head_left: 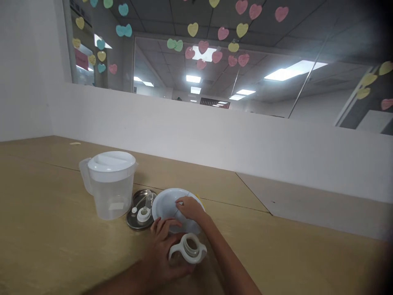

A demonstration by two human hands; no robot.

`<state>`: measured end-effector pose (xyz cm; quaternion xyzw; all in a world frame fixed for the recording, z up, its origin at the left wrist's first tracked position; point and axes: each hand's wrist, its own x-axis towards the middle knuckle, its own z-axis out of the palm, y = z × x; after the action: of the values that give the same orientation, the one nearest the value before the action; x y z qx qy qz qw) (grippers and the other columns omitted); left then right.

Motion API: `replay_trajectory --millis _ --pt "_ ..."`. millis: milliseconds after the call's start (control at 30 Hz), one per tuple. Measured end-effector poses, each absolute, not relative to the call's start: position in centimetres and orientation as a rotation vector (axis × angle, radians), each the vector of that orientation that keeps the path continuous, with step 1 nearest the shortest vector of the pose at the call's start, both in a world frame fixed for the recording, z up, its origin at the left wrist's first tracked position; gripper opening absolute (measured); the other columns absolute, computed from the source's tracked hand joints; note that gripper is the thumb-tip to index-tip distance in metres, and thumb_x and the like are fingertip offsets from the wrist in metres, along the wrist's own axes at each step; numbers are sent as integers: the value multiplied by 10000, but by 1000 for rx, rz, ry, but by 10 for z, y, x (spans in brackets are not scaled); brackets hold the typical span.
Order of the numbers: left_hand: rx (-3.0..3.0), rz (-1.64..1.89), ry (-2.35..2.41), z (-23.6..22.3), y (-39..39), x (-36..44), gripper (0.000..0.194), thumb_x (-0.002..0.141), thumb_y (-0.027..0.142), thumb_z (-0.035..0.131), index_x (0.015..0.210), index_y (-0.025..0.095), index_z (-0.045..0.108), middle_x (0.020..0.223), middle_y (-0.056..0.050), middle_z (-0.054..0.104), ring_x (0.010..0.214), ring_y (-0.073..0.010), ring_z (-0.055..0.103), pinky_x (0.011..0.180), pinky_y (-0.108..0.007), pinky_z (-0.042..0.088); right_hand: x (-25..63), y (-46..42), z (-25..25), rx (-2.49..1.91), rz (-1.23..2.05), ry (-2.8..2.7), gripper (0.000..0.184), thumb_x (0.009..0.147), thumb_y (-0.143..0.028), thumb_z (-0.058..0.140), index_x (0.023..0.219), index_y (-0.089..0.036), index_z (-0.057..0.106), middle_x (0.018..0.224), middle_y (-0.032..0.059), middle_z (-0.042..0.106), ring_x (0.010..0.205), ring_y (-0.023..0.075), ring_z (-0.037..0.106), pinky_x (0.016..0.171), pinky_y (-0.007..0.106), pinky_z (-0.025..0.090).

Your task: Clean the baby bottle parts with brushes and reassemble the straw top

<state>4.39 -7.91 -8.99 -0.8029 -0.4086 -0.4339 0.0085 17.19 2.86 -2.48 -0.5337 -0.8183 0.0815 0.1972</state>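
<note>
translucent, white-lidded plastic pitcher (113, 184) stands left of a round pale-blue bowl (162, 205); right hand (193, 208) over the bowl, fingertips nearly pinched, any hold unclear. between pitcher and bowl, a round steel tray (130, 221) bears loose parts, including a white plastic ring (143, 215). nearest, left hand (162, 241) curls around a clear bottle with white-handled collar (194, 259), just before the bowl: mouth uncovered, parts seemingly not yet fitted.

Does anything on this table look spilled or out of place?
I see no spill. One small pale scrap looks stray: it lies at the table's back left, apart from the pitcher; what it is, I can't tell.
</note>
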Motion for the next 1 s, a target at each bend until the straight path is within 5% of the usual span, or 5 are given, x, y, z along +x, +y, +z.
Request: replay_trajectory --millis 233,367,533,700,1000 --pt "-2477 -1337 -1239 -92 -79 41 584 567 629 666 1028 271 673 1230 -139 499 1133 -365 434 977 -582 247 175 31 -20 -1477 289 -2207 318 697 -108 548 386 -171 540 418 15 572 470 136 564 509 211 384" --pt "-2481 -1404 -1041 -83 -72 21 680 682 700 505 1175 236 576 1265 -144 466 1164 -352 412 995 -572 226 180 32 -3 -1408 271 -2052 183 735 -125 533 622 -172 668 645 35 689 635 153 629 596 227 437" --pt "-2183 -1579 -1483 -56 -34 -14 339 914 361 328 1032 194 599 1167 -102 538 1143 -230 448 978 -415 357 199 15 33 -1278 291 -1879 169 788 -174 509 835 -158 670 791 47 700 664 132 646 613 230 492" --pt "-2309 -668 -1936 -39 21 -32 381 833 80 355 1181 97 508 1174 -141 567 1112 -194 522 933 -315 408 219 -20 66 -986 310 -1673 72 770 -206 524 801 -182 584 704 5 662 599 125 625 586 251 503" --pt "-2308 -344 -2118 -49 59 -50 86 691 123 562 638 133 629 754 -155 685 798 -258 647 668 -285 457 224 -56 87 -945 330 -1609 89 791 -238 535 841 -221 463 635 -27 667 568 138 625 588 264 487"
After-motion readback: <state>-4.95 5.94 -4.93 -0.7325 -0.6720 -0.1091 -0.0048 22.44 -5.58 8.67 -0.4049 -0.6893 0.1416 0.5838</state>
